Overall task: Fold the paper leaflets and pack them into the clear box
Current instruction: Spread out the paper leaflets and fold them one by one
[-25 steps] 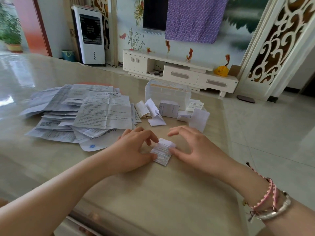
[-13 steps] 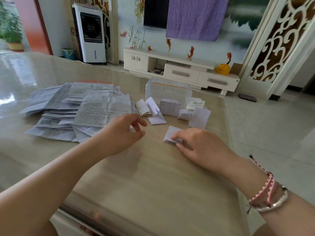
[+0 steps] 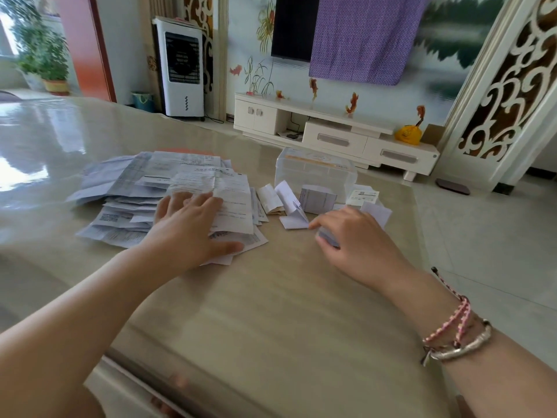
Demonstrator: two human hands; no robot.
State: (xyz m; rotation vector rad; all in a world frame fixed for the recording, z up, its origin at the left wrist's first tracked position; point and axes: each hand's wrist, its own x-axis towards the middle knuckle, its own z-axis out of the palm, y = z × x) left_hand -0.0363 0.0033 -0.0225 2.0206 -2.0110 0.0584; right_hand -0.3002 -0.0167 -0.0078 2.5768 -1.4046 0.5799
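A spread pile of unfolded printed leaflets (image 3: pixel 168 185) lies on the beige table (image 3: pixel 271 312) at the left. My left hand (image 3: pixel 187 224) lies flat on the pile's near right part, fingers straight, thumb out on the lowest sheets. My right hand (image 3: pixel 355 239) holds a small folded leaflet (image 3: pixel 327 238) between thumb and curled fingers, just above the table. Several folded leaflets (image 3: pixel 316 200) stand and lie in front of the clear box (image 3: pixel 316 168), whose lid is on.
The table's right edge runs near the folded leaflets, with tiled floor beyond it. A white TV cabinet (image 3: pixel 334 134) and an air cooler (image 3: pixel 180 64) stand against the far wall. A glossy table edge strip (image 3: pixel 180 378) is at the near side.
My left hand has left the folded leaflet and moved up-left onto the pile of unfolded sheets. My right hand has carried the folded leaflet away toward the other folded ones by the box.
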